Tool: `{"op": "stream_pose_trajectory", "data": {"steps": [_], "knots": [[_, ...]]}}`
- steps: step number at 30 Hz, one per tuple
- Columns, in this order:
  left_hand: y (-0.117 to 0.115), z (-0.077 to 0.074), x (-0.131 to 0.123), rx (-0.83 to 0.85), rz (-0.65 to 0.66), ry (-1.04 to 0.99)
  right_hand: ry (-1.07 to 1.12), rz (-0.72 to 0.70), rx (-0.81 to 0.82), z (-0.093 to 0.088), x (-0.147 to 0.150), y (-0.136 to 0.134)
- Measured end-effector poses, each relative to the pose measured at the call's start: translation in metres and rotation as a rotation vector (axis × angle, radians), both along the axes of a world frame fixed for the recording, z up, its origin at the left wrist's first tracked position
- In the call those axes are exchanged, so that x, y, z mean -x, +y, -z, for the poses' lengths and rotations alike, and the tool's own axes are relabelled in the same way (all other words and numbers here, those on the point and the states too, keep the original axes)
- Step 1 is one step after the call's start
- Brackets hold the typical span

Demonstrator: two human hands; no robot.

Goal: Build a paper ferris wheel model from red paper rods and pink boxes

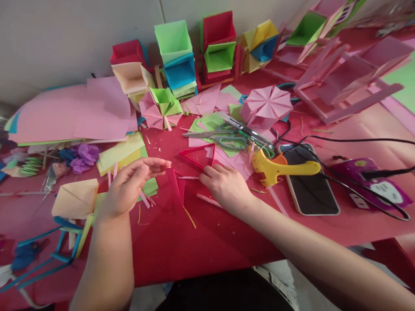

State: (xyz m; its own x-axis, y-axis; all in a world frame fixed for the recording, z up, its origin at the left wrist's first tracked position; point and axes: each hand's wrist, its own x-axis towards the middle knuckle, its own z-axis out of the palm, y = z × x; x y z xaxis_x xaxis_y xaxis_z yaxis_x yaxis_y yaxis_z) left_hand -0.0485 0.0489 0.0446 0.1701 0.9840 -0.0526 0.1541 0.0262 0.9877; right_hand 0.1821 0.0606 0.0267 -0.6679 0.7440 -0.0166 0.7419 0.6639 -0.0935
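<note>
The left hand [134,181] and right hand [225,185] are bare, as are both forearms [113,250]. Below the near edge of the red table [168,259], a black garment [210,296] covers the body, its details too dark to tell.

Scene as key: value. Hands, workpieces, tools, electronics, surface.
left_hand: open, fingertips close to red folded paper; contact unclear
right_hand: curled, fingertips at thin pale stick; grip unclear
nearby_piece: red triangular frame
tools: scissors, yellow glue gun
electronics: phone, purple power strip
surface: red tabletop, paper scraps scattered
</note>
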Motion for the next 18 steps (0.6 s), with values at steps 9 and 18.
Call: {"op": "stream_pose_trajectory", "data": {"steps": [9,18], "knots": [[0.014,0.027,-0.011,-0.088,0.097,0.554,-0.013,0.003,0.010,-0.002,0.003,0.000],[0.014,0.029,-0.019,-0.129,0.099,0.577,-0.021,-0.007,0.020,-0.004,0.003,-0.001]]}}
